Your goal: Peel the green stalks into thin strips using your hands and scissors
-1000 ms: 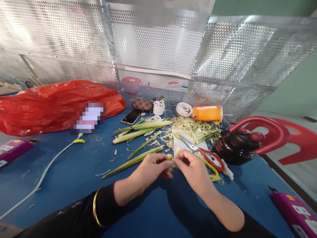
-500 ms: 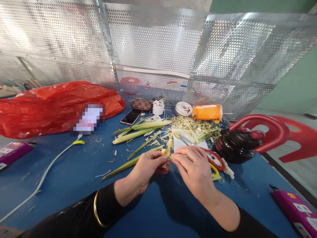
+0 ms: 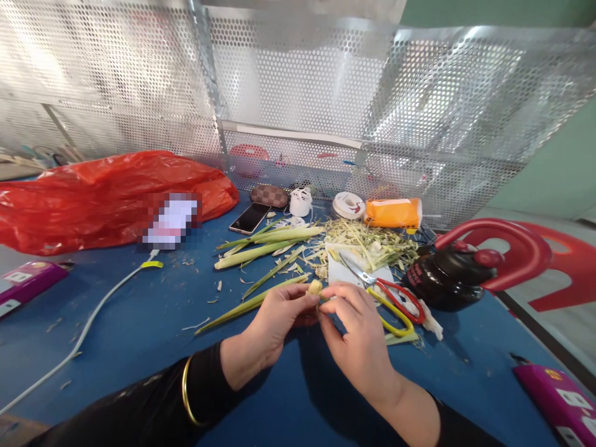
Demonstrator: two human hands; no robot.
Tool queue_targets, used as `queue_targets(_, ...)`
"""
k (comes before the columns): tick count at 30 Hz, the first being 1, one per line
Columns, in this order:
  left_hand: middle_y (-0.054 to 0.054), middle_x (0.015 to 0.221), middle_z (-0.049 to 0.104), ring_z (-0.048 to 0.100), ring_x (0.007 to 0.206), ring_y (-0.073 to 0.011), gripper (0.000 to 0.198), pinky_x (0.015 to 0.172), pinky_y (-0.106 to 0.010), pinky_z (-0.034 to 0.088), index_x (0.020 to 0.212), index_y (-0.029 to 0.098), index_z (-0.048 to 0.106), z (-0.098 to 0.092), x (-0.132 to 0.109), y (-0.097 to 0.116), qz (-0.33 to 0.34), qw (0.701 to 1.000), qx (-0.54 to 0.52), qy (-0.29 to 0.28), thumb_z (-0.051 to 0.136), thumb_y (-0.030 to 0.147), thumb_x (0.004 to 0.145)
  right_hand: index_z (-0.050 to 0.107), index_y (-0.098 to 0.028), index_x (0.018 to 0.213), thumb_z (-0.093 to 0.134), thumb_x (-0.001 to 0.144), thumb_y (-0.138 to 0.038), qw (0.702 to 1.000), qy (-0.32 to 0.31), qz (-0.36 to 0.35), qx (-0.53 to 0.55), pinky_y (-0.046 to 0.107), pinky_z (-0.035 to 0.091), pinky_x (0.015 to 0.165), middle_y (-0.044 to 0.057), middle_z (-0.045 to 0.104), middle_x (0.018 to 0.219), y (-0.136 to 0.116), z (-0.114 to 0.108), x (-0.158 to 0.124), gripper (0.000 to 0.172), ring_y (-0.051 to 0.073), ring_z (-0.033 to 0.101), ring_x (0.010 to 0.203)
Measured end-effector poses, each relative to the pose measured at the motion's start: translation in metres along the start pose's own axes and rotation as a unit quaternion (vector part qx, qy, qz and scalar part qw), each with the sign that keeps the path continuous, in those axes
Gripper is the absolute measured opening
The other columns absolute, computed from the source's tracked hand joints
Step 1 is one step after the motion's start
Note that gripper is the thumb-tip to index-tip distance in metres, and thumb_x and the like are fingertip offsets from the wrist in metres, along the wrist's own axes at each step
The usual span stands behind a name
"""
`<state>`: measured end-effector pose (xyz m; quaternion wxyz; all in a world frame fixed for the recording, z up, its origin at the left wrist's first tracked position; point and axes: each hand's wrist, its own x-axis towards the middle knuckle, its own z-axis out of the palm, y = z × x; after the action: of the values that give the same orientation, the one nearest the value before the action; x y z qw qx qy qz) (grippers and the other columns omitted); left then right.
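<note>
My left hand (image 3: 282, 313) is closed, pinching a small folded piece of pale yellow plant leaf (image 3: 315, 287) between thumb and fingers. My right hand (image 3: 356, 329) is closed against the same piece from the right, its fingertips bunched at the lower edge; what exactly they grip is partly hidden. Just beyond the right hand lie scissors (image 3: 395, 304) with one red and one yellow handle loop, their blades on a white sheet (image 3: 339, 273). Long green stalks (image 3: 265, 248) lie left of the hands. Shredded leaf scraps (image 3: 367, 239) are heaped behind the sheet.
A black jug with a red handle (image 3: 447, 279) stands at right. Behind are an orange packet (image 3: 393, 213), a white spool (image 3: 349, 205), a patterned case (image 3: 269, 196) and a phone (image 3: 250, 218). A red plastic bag (image 3: 116, 186), lit phone (image 3: 170, 220) and white cable (image 3: 100, 310) lie at left.
The pale strip that stood up from the folded piece no longer shows upright. My right hand has lowered slightly, uncovering more of the scissors. The view has shifted a little.
</note>
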<state>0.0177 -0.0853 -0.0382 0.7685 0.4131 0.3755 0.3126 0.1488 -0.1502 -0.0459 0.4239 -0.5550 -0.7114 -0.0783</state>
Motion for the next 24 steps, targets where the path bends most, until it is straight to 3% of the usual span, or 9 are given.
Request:
queue_targets(4,-0.001,0.071,0.064,0.06,0.061,-0.009,0.021,0.064,-0.021,0.05,0.076,0.013,0.066,0.0,0.001,0.006,-0.002,0.999,-0.034,-0.003,0.077,0.029,0.067,0.062,-0.021,0.089,0.054,0.087,-0.013,0.998,-0.023,0.02,0.047,0.038,0.048,0.082,0.007,0.062,0.098,0.004,-0.006,0.003,0.012,0.021,0.058,0.094)
queue_targets(8,0.0,0.061,0.061,0.058,0.054,-0.0079,0.014,0.056,-0.018,0.049,0.076,0.013,0.064,-0.003,0.003,0.017,-0.013,0.997,-0.062,0.037,0.074,0.021,0.07,0.062,-0.021,0.11,0.043,0.091,-0.008,0.999,-0.011,-0.005,0.033,0.036,0.049,0.081,0.007,0.065,0.1,0.015,-0.016,0.011,0.03,0.019,0.06,0.093)
queue_targets(14,0.002,0.061,0.061,0.057,0.051,-0.0068,0.011,0.05,-0.016,0.046,0.077,0.015,0.063,-0.007,0.004,0.02,-0.066,0.995,-0.072,0.009,0.072,0.017,0.07,0.068,-0.023,0.104,0.05,0.088,-0.009,0.985,-0.06,-0.146,-0.068,0.035,0.048,0.078,0.005,0.07,0.089,0.029,-0.021,0.02,0.027,0.017,0.065,0.08)
queue_targets(17,0.002,0.061,0.062,0.058,0.052,-0.0073,0.013,0.047,-0.015,0.044,0.076,0.016,0.063,-0.008,0.005,0.018,-0.09,0.994,-0.067,-0.001,0.073,0.018,0.069,0.07,-0.022,0.096,0.051,0.087,-0.006,0.977,-0.065,-0.192,-0.066,0.035,0.046,0.08,0.004,0.07,0.086,0.029,-0.022,0.021,0.026,0.016,0.065,0.078)
queue_targets(20,0.001,0.059,0.062,0.058,0.052,-0.0085,0.015,0.048,-0.016,0.044,0.074,0.015,0.062,-0.007,0.005,0.016,-0.085,0.995,-0.044,-0.001,0.075,0.019,0.066,0.07,-0.023,0.089,0.051,0.086,-0.008,0.991,-0.045,-0.124,0.007,0.034,0.048,0.077,0.003,0.07,0.086,0.025,-0.022,0.02,0.024,0.017,0.065,0.079)
queue_targets(22,-0.001,0.059,0.063,0.059,0.053,-0.0089,0.017,0.05,-0.017,0.045,0.074,0.014,0.063,-0.005,0.004,0.016,-0.064,0.998,-0.015,-0.01,0.075,0.023,0.066,0.069,-0.023,0.087,0.054,0.087,-0.014,0.993,-0.042,-0.017,0.112,0.033,0.05,0.076,0.003,0.07,0.087,0.021,-0.02,0.019,0.017,0.017,0.065,0.081)
queue_targets(24,-0.002,0.06,0.064,0.058,0.052,-0.0084,0.022,0.051,-0.017,0.045,0.076,0.013,0.064,-0.003,0.003,0.015,-0.03,0.999,0.016,-0.017,0.076,0.027,0.066,0.066,-0.022,0.085,0.057,0.086,-0.02,0.965,-0.051,0.119,0.228,0.03,0.052,0.071,0.002,0.069,0.084,0.018,-0.017,0.017,0.009,0.017,0.065,0.075)
